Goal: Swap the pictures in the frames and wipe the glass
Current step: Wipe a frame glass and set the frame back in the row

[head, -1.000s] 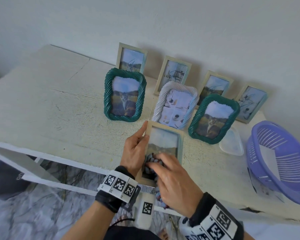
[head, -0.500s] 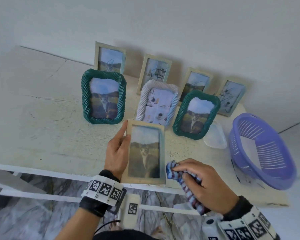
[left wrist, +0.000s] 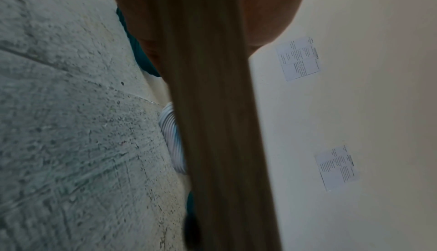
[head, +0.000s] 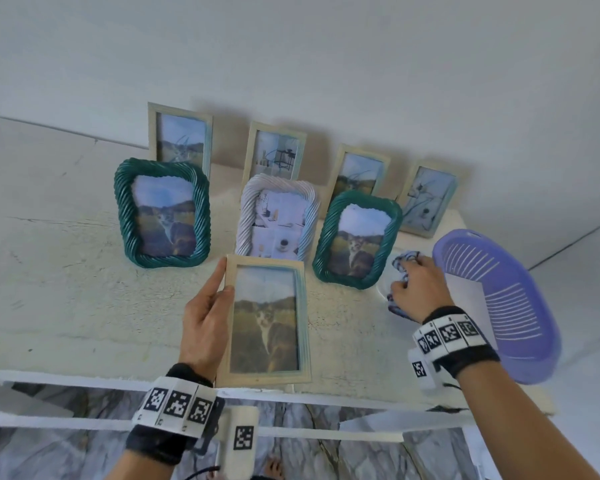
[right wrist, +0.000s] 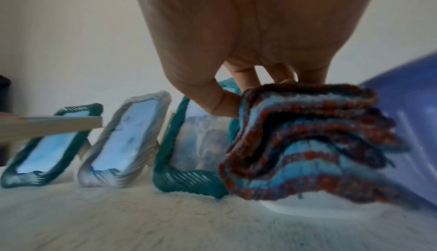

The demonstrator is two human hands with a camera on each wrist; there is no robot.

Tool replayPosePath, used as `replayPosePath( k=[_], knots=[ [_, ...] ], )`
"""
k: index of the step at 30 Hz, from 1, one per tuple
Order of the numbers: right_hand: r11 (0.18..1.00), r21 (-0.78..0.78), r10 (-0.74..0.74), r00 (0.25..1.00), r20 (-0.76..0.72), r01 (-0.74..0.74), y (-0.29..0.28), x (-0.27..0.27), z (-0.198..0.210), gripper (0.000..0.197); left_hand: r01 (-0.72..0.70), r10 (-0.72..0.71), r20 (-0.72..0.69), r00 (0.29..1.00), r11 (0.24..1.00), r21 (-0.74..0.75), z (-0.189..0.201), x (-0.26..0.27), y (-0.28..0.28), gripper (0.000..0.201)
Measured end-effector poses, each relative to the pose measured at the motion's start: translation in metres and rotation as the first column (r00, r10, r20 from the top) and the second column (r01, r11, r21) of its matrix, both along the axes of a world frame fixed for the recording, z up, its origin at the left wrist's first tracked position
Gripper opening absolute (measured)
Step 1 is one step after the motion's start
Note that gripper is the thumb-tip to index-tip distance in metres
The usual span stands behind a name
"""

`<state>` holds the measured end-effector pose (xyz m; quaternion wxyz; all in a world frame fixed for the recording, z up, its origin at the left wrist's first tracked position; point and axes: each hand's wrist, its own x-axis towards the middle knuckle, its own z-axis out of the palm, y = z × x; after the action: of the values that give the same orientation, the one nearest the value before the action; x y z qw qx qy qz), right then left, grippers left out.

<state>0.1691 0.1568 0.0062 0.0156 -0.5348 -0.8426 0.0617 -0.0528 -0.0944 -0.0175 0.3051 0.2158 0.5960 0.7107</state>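
Half a second back the right hand point(head: 417, 288) was beside the wooden frame point(head: 266, 322) with the striped cloth point(right wrist: 307, 143); now it has swung out to the right, and the cloth hangs bunched in its curled fingers over a clear plastic container point(head: 383, 284) just beside the purple basket point(head: 499, 306). From that I judge the wiping of this glass finished and the cloth about to be put down — though it is not yet released. The left hand point(head: 205, 323) has kept its grip on the frame's left edge, thumb on the front, holding it tilted above the near edge of the table point(head: 66, 289), cat picture facing up. Behind it stand the left green frame point(head: 163, 213), the white frame point(head: 278, 216) and the right green frame point(head: 357, 239) — with four plain frames leaning on the wall.
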Motion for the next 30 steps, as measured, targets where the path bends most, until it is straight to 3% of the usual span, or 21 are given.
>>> replayPosePath(
  k=[4, 9, 15, 18, 19, 21, 23, 25, 27, 30],
  knots=[
    [1.000, -0.005, -0.003, 0.999, -0.048, 0.002, 0.024, -0.013, 0.000, 0.053, 0.004, -0.003, 0.021, 1.000, 1.000, -0.004, 0.003, 0.007, 0.007, 0.045],
    [0.995, -0.100, -0.010, 1.000, 0.013, 0.012, 0.032, -0.018, -0.017, 0.052, -0.006, 0.007, 0.017, 1.000, 0.999, -0.033, -0.003, 0.017, 0.014, 0.045],
    [1.000, 0.000, -0.003, 0.989, -0.149, 0.003, 0.010, -0.007, -0.010, 0.044, 0.025, -0.026, -0.013, 1.000, 0.999, -0.043, 0.000, 0.026, 0.023, 0.045],
    [0.993, 0.105, 0.081, 0.938, -0.338, -0.048, -0.023, 0.004, 0.003, 0.029, 0.023, -0.023, -0.007, 1.000, 0.998, -0.052, 0.002, 0.030, 0.026, 0.045],
    [0.994, 0.072, 0.106, 0.898, -0.428, -0.083, -0.036, 0.007, 0.006, 0.022, 0.022, -0.022, -0.003, 1.000, 0.998, -0.054, 0.004, 0.031, 0.028, 0.045],
    [0.972, -0.168, 0.025, 0.783, -0.621, -0.164, -0.062, 0.010, 0.011, 0.014, 0.024, -0.024, 0.004, 1.000, 0.998, -0.051, 0.009, 0.036, 0.032, 0.043],
    [0.820, -0.512, -0.275, 0.608, -0.745, -0.256, -0.086, 0.006, 0.014, 0.015, 0.016, -0.015, 0.019, 1.000, 0.999, -0.042, 0.016, 0.042, 0.036, 0.037],
    [0.595, -0.713, -0.556, 0.451, -0.698, -0.371, -0.104, 0.001, 0.013, 0.021, -0.002, 0.004, 0.044, 0.999, 0.999, -0.052, 0.021, 0.047, 0.039, 0.027],
    [0.449, -0.765, -0.715, 0.327, -0.617, -0.462, -0.116, -0.003, 0.011, 0.023, -0.013, 0.018, 0.061, 0.998, 0.997, -0.080, 0.024, 0.053, 0.042, 0.018],
    [0.384, -0.730, -0.824, 0.147, -0.547, -0.566, -0.124, -0.003, 0.006, 0.020, 0.048, -0.041, 0.057, 0.998, 0.992, -0.115, 0.028, 0.059, 0.042, 0.012]
  ],
)
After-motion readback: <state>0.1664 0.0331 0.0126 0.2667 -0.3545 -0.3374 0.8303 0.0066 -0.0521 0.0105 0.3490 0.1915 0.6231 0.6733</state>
